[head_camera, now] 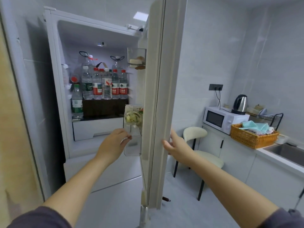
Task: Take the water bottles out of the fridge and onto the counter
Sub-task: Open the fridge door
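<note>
The fridge (52,66) stands open at 10 o'clock. The water bottles (102,86) are inside it, standing close together in a row on a dark box (105,106). Most of them have red tops and red labels. One more bottle with a green label (77,102) stands a bit lower, just at 9 o'clock of the row. Two big jugs (89,62) stand behind the row.

The fridge door (158,96) swings out toward us, so its thin edge shows in the middle. The right hand (174,145) holds that edge at 5 o'clock. Its thumb is on the near side and its fingers go round the back. The left hand (115,142) reaches out at 7 o'clock. Its bent fingers are right at a clear door bin (133,149). I cannot tell if it holds something or only touches. A bag of green and white food (133,117) sits in the top of that bin.

The tabletop (263,151) is at 3 o'clock, well apart from the fridge. On it is a white microwave (220,119) with a shiny kettle (240,102) on top. A woven basket (251,139) of cloths sits just beside the microwave. A sink (287,152) is at the far end. A pale chair (195,134) stands between the door and the tabletop.
</note>
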The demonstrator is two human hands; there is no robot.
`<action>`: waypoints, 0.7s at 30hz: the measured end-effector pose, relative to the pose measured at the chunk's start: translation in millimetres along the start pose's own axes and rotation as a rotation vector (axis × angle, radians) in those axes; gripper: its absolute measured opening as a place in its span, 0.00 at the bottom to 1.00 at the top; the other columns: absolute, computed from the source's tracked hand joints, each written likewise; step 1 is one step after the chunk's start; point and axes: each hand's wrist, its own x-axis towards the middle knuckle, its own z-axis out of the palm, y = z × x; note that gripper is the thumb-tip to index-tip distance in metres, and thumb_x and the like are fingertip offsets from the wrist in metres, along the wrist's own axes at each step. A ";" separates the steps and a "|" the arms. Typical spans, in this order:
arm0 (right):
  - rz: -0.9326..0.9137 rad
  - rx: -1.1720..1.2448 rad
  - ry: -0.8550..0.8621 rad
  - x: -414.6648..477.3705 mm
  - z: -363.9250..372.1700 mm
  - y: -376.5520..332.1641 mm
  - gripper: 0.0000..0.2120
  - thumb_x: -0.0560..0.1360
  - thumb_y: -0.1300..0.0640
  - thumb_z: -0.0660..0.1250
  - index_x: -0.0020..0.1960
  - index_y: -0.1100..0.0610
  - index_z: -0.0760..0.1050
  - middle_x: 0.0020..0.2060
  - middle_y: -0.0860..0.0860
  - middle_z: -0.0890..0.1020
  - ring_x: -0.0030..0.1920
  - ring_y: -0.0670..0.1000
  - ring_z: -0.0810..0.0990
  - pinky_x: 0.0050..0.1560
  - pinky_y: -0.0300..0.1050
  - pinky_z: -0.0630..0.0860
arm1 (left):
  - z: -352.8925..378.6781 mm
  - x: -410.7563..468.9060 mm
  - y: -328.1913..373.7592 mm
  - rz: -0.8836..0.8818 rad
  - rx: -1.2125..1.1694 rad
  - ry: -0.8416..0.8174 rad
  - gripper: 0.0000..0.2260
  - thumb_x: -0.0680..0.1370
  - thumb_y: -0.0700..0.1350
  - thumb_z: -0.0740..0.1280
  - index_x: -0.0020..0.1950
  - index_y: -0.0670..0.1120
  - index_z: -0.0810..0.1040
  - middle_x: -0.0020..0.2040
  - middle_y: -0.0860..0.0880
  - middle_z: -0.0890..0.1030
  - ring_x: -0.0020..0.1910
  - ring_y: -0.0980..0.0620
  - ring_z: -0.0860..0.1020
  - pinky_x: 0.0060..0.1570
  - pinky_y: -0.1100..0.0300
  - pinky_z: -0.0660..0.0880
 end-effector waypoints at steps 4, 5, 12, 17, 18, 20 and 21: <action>0.095 -0.018 0.082 -12.2 -24.0 23.0 0.13 0.83 0.55 0.57 0.64 0.60 0.65 0.54 0.67 0.78 0.38 0.61 0.76 0.48 0.63 0.76 | 27.8 6.9 29.2 0.057 -0.034 0.003 0.08 0.81 0.41 0.64 0.57 0.44 0.81 0.56 0.50 0.78 0.56 0.51 0.74 0.51 0.62 0.67; 0.122 -0.020 0.094 -14.4 -30.2 28.9 0.14 0.83 0.56 0.56 0.63 0.64 0.64 0.54 0.70 0.77 0.43 0.67 0.77 0.50 0.65 0.75 | 34.2 9.1 35.2 0.065 -0.054 -0.003 0.08 0.81 0.40 0.64 0.56 0.43 0.81 0.56 0.49 0.78 0.56 0.50 0.74 0.51 0.63 0.66; 0.193 -0.014 0.239 -22.3 -63.1 61.2 0.11 0.84 0.59 0.55 0.57 0.68 0.66 0.49 0.69 0.76 0.48 0.68 0.76 0.52 0.63 0.76 | 65.5 31.6 66.8 0.179 -0.056 -0.121 0.11 0.82 0.40 0.61 0.61 0.45 0.80 0.60 0.48 0.79 0.61 0.48 0.73 0.60 0.57 0.68; 0.270 0.016 0.352 -15.6 -80.3 89.9 0.10 0.84 0.58 0.54 0.55 0.66 0.68 0.45 0.63 0.77 0.44 0.61 0.75 0.49 0.58 0.75 | 71.8 58.5 74.0 0.300 0.008 -0.255 0.12 0.83 0.48 0.60 0.63 0.47 0.78 0.60 0.50 0.79 0.60 0.50 0.74 0.60 0.55 0.68; 0.281 0.017 0.370 -13.9 -83.8 96.3 0.09 0.84 0.58 0.54 0.53 0.64 0.69 0.43 0.60 0.77 0.43 0.59 0.75 0.47 0.56 0.74 | 74.5 64.4 75.3 0.314 0.019 -0.262 0.13 0.83 0.50 0.60 0.62 0.48 0.78 0.58 0.50 0.80 0.58 0.50 0.74 0.59 0.55 0.68; 0.305 0.018 0.410 -9.8 -89.6 108.4 0.09 0.84 0.58 0.55 0.47 0.60 0.68 0.37 0.54 0.74 0.38 0.53 0.72 0.44 0.51 0.71 | 82.0 76.8 78.5 0.335 0.012 -0.284 0.13 0.82 0.53 0.60 0.59 0.48 0.79 0.55 0.51 0.80 0.56 0.51 0.74 0.56 0.56 0.68; 0.316 0.021 0.433 -7.5 -92.0 113.4 0.10 0.84 0.58 0.55 0.45 0.58 0.68 0.36 0.52 0.73 0.37 0.51 0.71 0.43 0.49 0.70 | 86.6 82.8 80.2 0.351 0.009 -0.302 0.14 0.82 0.54 0.60 0.59 0.49 0.80 0.54 0.51 0.80 0.54 0.51 0.75 0.53 0.56 0.69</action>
